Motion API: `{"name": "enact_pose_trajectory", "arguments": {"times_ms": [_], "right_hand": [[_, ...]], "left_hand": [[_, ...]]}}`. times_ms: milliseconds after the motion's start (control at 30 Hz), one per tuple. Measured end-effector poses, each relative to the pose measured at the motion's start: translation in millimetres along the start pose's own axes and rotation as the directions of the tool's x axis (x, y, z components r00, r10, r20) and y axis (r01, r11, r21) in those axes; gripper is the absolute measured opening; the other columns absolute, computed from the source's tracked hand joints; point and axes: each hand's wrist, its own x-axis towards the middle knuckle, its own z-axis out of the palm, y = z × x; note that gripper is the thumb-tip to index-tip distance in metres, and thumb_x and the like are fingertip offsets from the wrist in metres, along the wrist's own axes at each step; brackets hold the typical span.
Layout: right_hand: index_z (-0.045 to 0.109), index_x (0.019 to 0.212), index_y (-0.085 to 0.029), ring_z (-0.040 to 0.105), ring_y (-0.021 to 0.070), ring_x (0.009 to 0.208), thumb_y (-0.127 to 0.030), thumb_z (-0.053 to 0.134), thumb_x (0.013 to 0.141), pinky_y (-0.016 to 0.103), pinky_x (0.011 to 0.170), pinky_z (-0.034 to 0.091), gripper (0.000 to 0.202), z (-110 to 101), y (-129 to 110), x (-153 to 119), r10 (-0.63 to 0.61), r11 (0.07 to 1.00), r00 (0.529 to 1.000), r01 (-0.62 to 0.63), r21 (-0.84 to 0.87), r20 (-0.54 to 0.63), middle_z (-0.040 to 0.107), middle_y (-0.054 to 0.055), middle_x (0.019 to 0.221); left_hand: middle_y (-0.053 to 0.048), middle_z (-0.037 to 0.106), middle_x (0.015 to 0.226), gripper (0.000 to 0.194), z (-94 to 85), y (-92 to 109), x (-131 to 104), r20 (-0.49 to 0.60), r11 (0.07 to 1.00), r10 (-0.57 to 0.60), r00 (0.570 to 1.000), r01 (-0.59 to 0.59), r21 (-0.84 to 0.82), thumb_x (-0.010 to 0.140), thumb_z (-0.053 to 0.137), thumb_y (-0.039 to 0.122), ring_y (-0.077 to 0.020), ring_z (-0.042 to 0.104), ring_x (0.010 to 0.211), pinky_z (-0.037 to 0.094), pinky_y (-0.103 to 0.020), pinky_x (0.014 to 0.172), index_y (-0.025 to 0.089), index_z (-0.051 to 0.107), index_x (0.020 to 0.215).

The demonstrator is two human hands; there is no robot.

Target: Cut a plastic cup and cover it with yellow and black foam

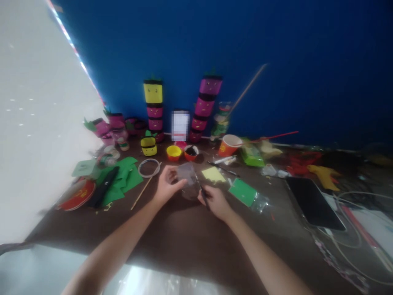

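In the head view my left hand (170, 182) pinches a thin, clear plastic piece (186, 174) above the middle of the table, its thumb lying across the near side. The plastic is see-through and blurred, so I cannot tell its full shape. My right hand (215, 200) is closed around dark-handled scissors (202, 190), whose blades point away from me at the right edge of the plastic. A yellow paper square (214, 174) lies just beyond my right hand. Behind the plastic stand a small yellow cup (174, 153) and a cup with dark contents (191, 153).
Decorated purple and yellow cup stacks (204, 106) stand against the blue wall. Green sheets (124, 180), a stick (141, 191) and a clear ring (149, 168) lie left. To the right are a green packet (243, 191), a paper cup (229, 146), a black tablet (315, 203) and cables.
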Motion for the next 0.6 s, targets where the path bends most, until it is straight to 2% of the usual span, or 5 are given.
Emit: {"name": "enact_pose_trajectory", "arguments": {"times_ms": [233, 367, 600], "right_hand": [[0.049, 0.060, -0.017, 0.046, 0.0098, 0.051, -0.038, 0.063, 0.070, 0.020, 0.049, 0.037, 0.027, 1.6, -7.4, -0.9, -0.022, 0.995, 0.996, 0.013, -0.096, -0.083, 0.054, -0.003, 0.054], [0.050, 0.057, -0.017, 0.045, 0.0093, 0.051, -0.039, 0.063, 0.070, 0.019, 0.048, 0.034, 0.028, 1.1, -7.1, -1.2, -0.026, 0.988, 0.995, 0.012, -0.152, -0.092, 0.055, -0.003, 0.053], [0.053, 0.057, -0.016, 0.045, 0.0100, 0.050, -0.047, 0.063, 0.069, 0.020, 0.047, 0.035, 0.034, -3.4, -6.4, -0.4, 0.023, 0.996, 0.993, -0.033, -0.084, -0.114, 0.051, -0.003, 0.050]], "left_hand": [[-0.002, 0.062, 0.090, 0.044, 1.1, 0.3, 0.1, 0.002, 1.000, -0.008, 1.000, 0.008, -0.031, 0.058, 0.079, 0.024, -0.0144, 0.063, 0.086, 0.048, -0.030, 0.084, 0.020, 0.047, 0.088], [-0.002, 0.061, 0.090, 0.045, 1.8, 1.3, -0.2, -0.002, 0.999, -0.015, 1.000, 0.015, -0.032, 0.058, 0.079, 0.024, -0.0142, 0.063, 0.086, 0.049, -0.030, 0.083, 0.020, 0.047, 0.089], [-0.003, 0.062, 0.093, 0.049, 1.5, 3.9, -0.8, 0.015, 0.998, -0.036, 0.999, 0.036, -0.056, 0.056, 0.080, 0.026, -0.0168, 0.063, 0.088, 0.049, -0.033, 0.084, 0.020, 0.048, 0.092]]}}
